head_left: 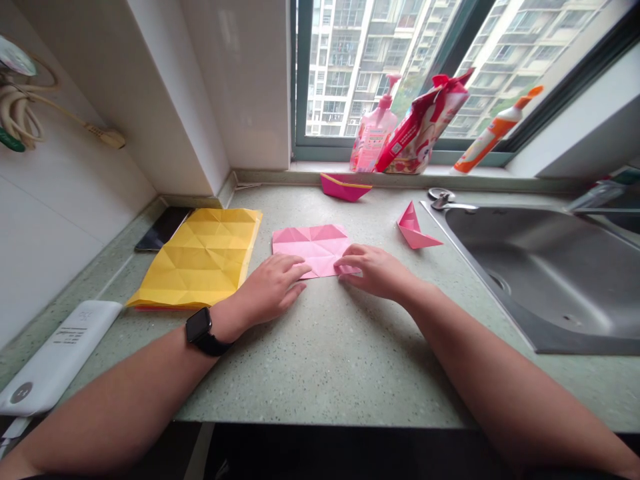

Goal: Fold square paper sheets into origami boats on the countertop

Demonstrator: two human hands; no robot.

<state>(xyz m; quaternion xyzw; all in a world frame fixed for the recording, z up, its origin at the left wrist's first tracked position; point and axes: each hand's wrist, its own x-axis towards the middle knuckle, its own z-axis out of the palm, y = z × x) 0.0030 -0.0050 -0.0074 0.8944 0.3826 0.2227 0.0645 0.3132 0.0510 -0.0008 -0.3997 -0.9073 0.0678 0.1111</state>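
Item: pink creased paper sheet (311,245), flat on the speckled green countertop (325,353), under the fingertips of both hands.
Left hand (273,290): spread flat, fingers resting on the sheet's near left edge; black wristwatch (203,330) at the wrist.
Right hand (375,270): thumb and forefinger pinching the sheet's near edge.
Left of the left hand: yellow creased paper sheet (203,257); beyond it, a black phone (163,228).
Beyond the right hand: pink folded paper shape (415,230), dark pink paper boat (344,187).
Right of the right hand: steel sink (550,267).
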